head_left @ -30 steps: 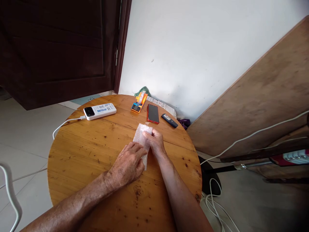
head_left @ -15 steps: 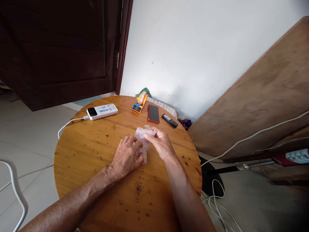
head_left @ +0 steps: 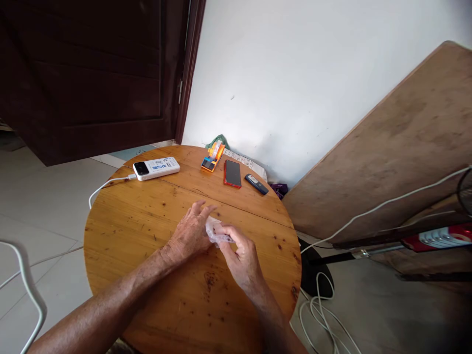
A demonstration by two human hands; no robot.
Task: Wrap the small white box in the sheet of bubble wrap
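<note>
A small crumpled piece of clear plastic film [head_left: 214,230] is between my hands, over the middle of the round wooden table. My right hand [head_left: 239,253] pinches its right side between thumb and fingers. On the other side, my left hand [head_left: 191,228] has its fingers stretched out and apart. It lies right beside the film's left edge, and its thumb side is partly hidden, so any touch there is hard to make out.
On the wooden table [head_left: 125,236], a white power bank [head_left: 157,168] with a cable sits at far left. Along the back are an orange tape dispenser [head_left: 213,156], a red-edged phone [head_left: 232,173] and a dark handset [head_left: 256,184]. Loose white cable [head_left: 320,305] coils on the floor at right.
The film has come nearer to me and is more bunched up. My right hand has moved down with it. My left hand's fingers have lifted and straightened.
</note>
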